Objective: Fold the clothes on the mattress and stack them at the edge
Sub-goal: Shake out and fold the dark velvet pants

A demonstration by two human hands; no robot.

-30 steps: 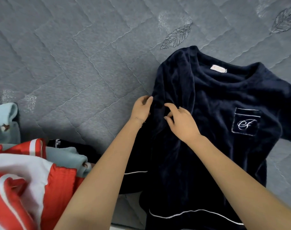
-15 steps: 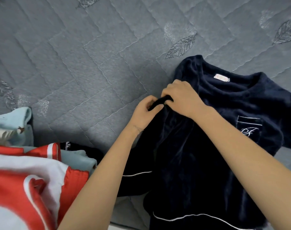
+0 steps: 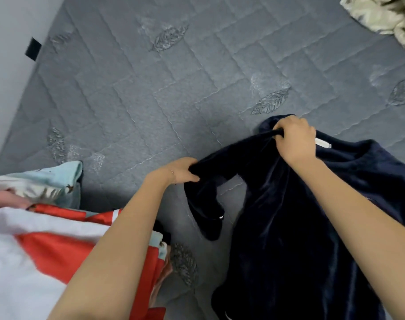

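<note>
Nearest the camera, a heap of clothes point(image 3: 46, 250) lay to the left of the navy top point(image 3: 300, 227), with smooth red-and-white cloth uppermost and pale blue printed fabric beneath. The navy top itself was a plush, velvety pullover spread flat on the mattress point(image 3: 150, 100), hem toward the person and collar away.

Its sleeve point(image 3: 206, 204) was stretched off the top's left side. The left hand point(image 3: 180, 172) gripped it partway along, the cuff end drooping below. The right hand point(image 3: 294, 142) clutched a bunch of fabric at the top's shoulder, just beside the white neck label point(image 3: 322, 143). The sleeve's long axis thus ran slantwise between the hands, and the top's body lay to the right of the left hand. I judged that the left hand, holding the free end, would carry the fold across.

Beyond the top stretched grey quilted mattress with stitched leaf motifs. Farthest off, up and right of the top, sat crumpled cream fabric point(image 3: 386, 17).
</note>
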